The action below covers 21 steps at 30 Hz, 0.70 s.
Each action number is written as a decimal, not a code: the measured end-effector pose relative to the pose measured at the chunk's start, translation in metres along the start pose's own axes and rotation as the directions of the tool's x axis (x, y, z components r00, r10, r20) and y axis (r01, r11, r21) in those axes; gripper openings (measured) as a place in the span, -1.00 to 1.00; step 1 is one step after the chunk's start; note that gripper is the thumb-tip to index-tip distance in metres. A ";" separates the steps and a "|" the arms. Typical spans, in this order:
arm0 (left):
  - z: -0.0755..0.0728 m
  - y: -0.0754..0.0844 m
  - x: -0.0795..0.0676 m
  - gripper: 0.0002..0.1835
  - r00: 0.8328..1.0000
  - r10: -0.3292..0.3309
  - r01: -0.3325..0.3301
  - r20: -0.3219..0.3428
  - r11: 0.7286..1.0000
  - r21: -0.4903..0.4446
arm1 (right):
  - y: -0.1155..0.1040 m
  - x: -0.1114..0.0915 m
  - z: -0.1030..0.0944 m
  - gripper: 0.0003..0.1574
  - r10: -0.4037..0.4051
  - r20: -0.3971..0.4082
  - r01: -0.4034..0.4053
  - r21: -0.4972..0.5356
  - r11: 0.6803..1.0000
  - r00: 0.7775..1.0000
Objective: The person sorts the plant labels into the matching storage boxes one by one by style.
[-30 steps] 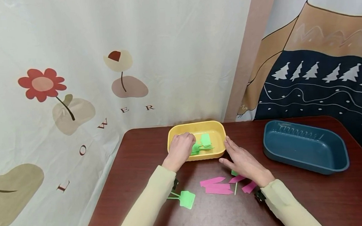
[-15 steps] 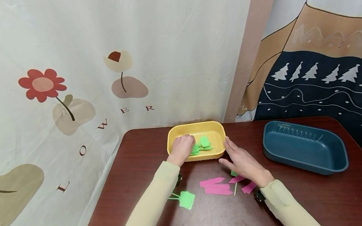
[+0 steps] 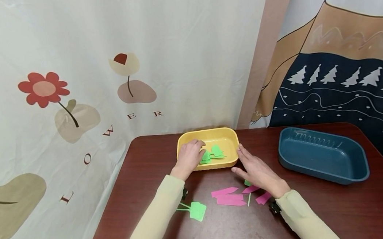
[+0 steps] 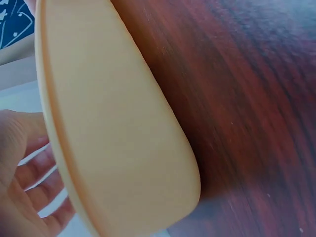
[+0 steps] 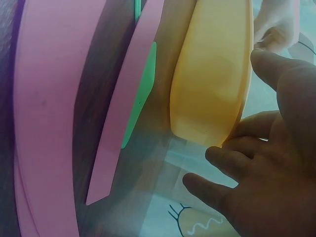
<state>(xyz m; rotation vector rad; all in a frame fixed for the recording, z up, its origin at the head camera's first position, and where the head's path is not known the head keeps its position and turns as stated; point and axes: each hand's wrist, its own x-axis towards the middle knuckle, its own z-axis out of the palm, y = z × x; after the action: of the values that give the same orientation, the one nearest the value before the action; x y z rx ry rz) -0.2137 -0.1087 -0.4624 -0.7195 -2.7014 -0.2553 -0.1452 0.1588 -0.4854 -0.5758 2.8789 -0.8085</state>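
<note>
A yellow plastic tray (image 3: 215,166) stands near the table's back edge, with several green plant labels (image 3: 217,151) lying inside. My left hand (image 3: 189,157) reaches over its left part, fingers loosely bent and parted beside the labels. From the left wrist, the tray's side wall (image 4: 113,108) covers what lies under that hand (image 4: 27,185). My right hand (image 3: 259,171) lies along the tray's right end, fingers extended and touching it. Pink pointed plant labels (image 3: 231,200) lie on the table in front, close to that hand.
More green labels (image 3: 198,211) rest at the front left, partly behind the left sleeve. Another green label (image 5: 143,96) sits under a pink strip (image 5: 116,128) near the right hand. A dark blue tray (image 3: 325,157) stands at the right. Printed curtains hang behind the table.
The left hand's fingers were curled down into the tray and have now loosened and parted, the hand shifting slightly left. The right hand and loose labels look the same.
</note>
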 end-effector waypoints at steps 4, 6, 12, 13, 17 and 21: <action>-0.007 -0.002 -0.011 -0.84 0.997 0.031 -0.034 -0.073 0.999 -0.029 | -0.001 0.000 0.000 0.12 -0.005 -0.001 0.005 -0.002 1.000 1.000; -0.010 -0.003 -0.018 -0.84 0.994 0.043 -0.047 -0.103 0.998 -0.042 | -0.001 -0.001 -0.001 0.11 -0.006 -0.004 0.006 0.001 1.000 1.000; -0.020 -0.004 -0.035 -0.84 0.985 0.074 -0.085 -0.155 0.994 -0.066 | -0.001 -0.001 -0.001 0.10 -0.011 -0.008 0.011 -0.001 1.000 1.000; -0.021 -0.004 -0.037 -0.83 0.985 0.077 -0.088 -0.155 0.994 -0.068 | -0.001 -0.001 -0.001 0.10 -0.012 -0.009 0.012 -0.003 1.000 1.000; -0.026 -0.003 -0.047 -0.82 0.983 0.091 -0.102 -0.159 0.993 -0.063 | -0.002 -0.001 0.000 0.10 -0.014 -0.012 0.014 -0.002 1.000 1.000; -0.030 -0.002 -0.056 -0.80 0.976 0.127 -0.140 -0.176 0.988 -0.065 | -0.002 -0.001 0.000 0.11 -0.008 -0.007 0.008 0.002 1.000 1.000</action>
<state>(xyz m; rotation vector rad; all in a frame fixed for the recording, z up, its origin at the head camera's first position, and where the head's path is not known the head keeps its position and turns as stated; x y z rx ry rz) -0.1609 -0.1432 -0.4554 -0.8562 -2.4803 -0.3717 -0.1437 0.1581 -0.4841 -0.5851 2.8836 -0.8167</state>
